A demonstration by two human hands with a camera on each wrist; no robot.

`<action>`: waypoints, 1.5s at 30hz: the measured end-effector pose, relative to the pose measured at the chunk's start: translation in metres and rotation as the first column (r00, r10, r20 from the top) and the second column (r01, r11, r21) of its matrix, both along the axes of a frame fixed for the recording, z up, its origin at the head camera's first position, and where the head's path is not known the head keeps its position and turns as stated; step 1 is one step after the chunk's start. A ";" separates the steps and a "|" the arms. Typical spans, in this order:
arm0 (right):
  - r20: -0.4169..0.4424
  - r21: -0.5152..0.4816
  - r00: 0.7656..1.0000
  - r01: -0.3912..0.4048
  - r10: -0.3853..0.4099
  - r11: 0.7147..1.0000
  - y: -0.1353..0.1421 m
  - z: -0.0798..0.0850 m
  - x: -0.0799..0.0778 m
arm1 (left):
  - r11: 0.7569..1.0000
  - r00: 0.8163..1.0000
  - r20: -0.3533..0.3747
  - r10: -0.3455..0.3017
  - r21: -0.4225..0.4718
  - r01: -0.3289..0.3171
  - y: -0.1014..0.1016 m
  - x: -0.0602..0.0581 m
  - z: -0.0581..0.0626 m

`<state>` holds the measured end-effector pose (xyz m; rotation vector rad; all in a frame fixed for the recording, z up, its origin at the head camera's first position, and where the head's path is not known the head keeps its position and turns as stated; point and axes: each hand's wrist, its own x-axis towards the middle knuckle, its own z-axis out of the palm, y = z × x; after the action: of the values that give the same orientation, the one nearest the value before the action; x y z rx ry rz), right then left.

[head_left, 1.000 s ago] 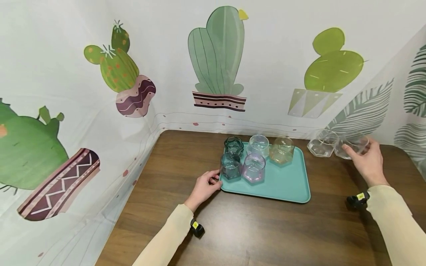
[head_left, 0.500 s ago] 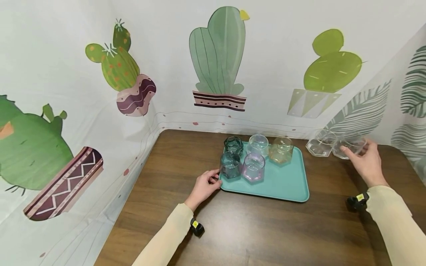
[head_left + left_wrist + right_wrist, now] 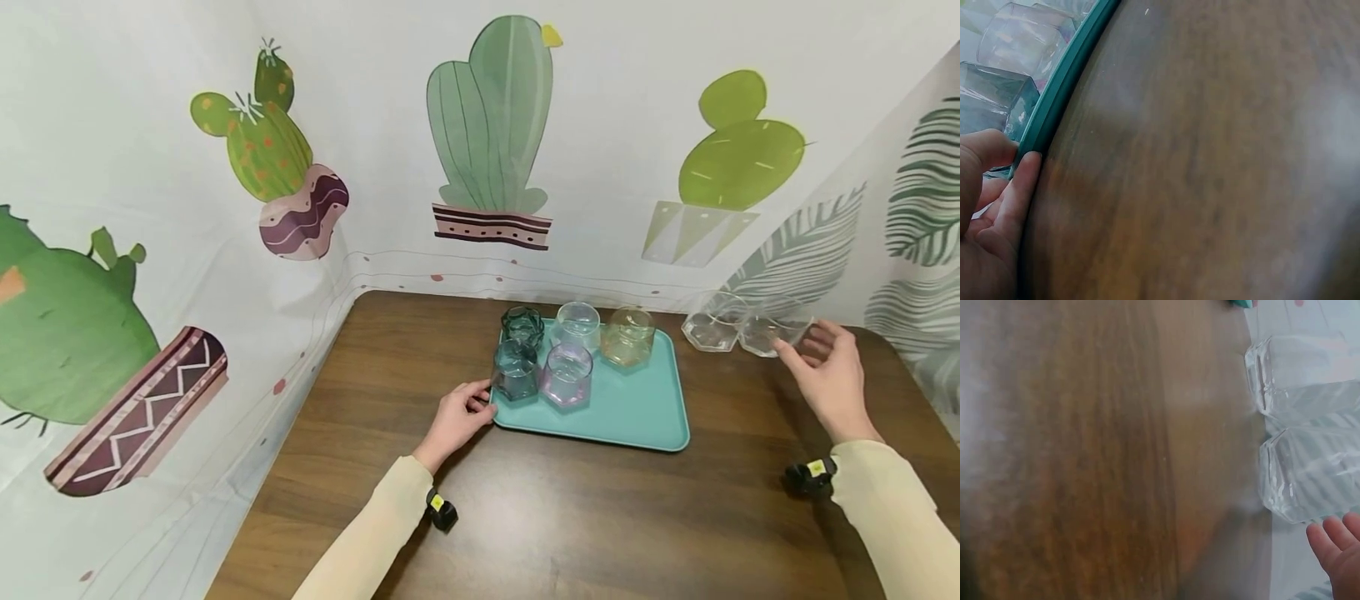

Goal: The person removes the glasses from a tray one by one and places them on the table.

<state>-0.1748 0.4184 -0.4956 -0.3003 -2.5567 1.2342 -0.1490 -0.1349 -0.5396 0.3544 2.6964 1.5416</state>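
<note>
A teal tray (image 3: 637,411) lies on the table with several tinted glass cups on it. Its front-left corner is pinched by my left hand (image 3: 459,419), whose thumb and finger meet the rim (image 3: 1063,87) in the left wrist view. The nearest cups are a dark blue-grey glass (image 3: 516,372) and a pink glass (image 3: 567,379). On the right, two clear glasses stand side by side: a left one (image 3: 711,329) and a right one (image 3: 763,333). Beside the right one my right hand (image 3: 831,375) has its fingers spread; in the right wrist view its fingertips (image 3: 1319,540) are just below that glass.
Also on the tray are a dark green glass (image 3: 522,327), a pale iridescent glass (image 3: 577,325) and an amber glass (image 3: 628,340). A cactus-print cloth (image 3: 607,125) hangs behind the wooden table (image 3: 600,517).
My right hand has loosened from the right clear glass and its fingers have spread. My left hand stays at the tray's corner. The whole view has shifted slightly.
</note>
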 end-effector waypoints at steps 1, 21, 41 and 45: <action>-0.004 -0.001 1.000 0.000 0.000 1.000 -0.001 0.001 0.002 | 1.000 1.000 0.002 0.002 -0.001 -0.002 0.000 0.000 0.000; -0.133 -0.027 0.989 -0.060 0.056 0.998 -0.048 0.025 0.031 | 1.000 1.000 -0.010 0.009 -0.022 -0.010 -0.003 0.000 0.002; -0.169 0.007 0.952 -0.259 0.257 0.966 -0.115 0.029 0.016 | 1.000 1.000 -0.021 0.002 -0.007 -0.002 -0.003 -0.001 -0.001; -0.148 0.016 0.948 -0.282 0.281 0.959 -0.123 0.028 0.011 | 1.000 1.000 -0.022 -0.008 -0.013 0.008 -0.002 0.000 -0.001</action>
<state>-0.1633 0.2957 -0.4681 0.1594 -2.5277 1.3043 -0.1493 -0.1367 -0.5406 0.3841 2.7167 1.5271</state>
